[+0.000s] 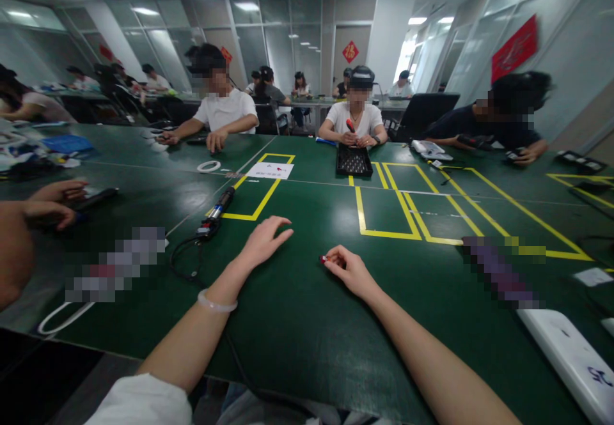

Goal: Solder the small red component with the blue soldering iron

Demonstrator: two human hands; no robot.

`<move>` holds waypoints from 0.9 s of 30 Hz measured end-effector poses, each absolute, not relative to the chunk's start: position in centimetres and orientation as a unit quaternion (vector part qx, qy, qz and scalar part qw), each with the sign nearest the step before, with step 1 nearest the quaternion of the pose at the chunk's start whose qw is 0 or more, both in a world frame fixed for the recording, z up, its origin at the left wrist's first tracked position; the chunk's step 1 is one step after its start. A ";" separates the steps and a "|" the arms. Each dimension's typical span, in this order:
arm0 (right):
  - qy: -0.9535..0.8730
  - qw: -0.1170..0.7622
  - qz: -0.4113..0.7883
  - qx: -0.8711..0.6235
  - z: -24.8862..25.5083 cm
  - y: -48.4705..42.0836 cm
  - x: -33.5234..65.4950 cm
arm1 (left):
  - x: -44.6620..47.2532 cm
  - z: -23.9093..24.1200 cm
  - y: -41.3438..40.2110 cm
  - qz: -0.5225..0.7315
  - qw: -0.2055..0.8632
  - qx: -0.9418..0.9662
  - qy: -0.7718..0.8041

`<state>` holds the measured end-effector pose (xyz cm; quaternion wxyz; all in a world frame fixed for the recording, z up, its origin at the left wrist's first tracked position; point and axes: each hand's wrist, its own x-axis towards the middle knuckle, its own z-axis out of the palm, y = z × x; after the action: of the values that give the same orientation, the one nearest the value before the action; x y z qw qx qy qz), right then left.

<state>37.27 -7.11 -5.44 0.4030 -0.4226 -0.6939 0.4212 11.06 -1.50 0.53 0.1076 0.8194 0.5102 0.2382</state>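
Red piece (323,259) in right hand (352,270)

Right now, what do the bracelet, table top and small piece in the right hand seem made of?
Bracelet: smooth, perhaps stone, glass or plastic, being milky white.
Table top: probably laminate or rubber sheet, satin, with soft reflections.
Small piece: possibly plastic, being red; too small to tell finish.

Table (307,342): green, smooth, faintly glossy top. Marking strips (391,234): flat yellow tape. Sheet (268,170): white paper, matt. Tool (221,204) — shiny, metal-looking barrel. Tray (355,173): black plastic, by its look. Bangle (217,305): smooth, translucent. Sleeve (144,401): white cloth. Small red piece (323,259) — too small to tell.
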 end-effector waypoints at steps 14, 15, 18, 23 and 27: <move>-0.698 0.390 0.418 -0.431 -5.3 -7.2 37.3 | -5.8 -2.0 3.8 0.046 0.022 0.575 0.817; -0.697 0.390 0.419 -0.432 -5.3 -7.2 37.3 | -5.7 -2.1 3.9 0.043 0.024 0.578 0.814; -0.695 0.391 0.422 -0.432 -5.2 -7.3 37.3 | -5.2 -2.1 4.0 0.038 0.015 0.586 0.809; -0.696 0.390 0.419 -0.434 -5.0 -7.3 37.1 | -3.2 -2.1 3.4 0.041 -0.021 0.611 0.790; -0.699 0.386 0.412 -0.439 -4.9 -7.3 37.0 | -0.3 -2.3 2.9 0.055 -0.015 0.653 0.755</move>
<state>36.99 -7.27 -4.85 0.3857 -0.4387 -0.6991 0.4123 -0.26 2.94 -2.25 -0.0155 0.6530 0.7552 0.0551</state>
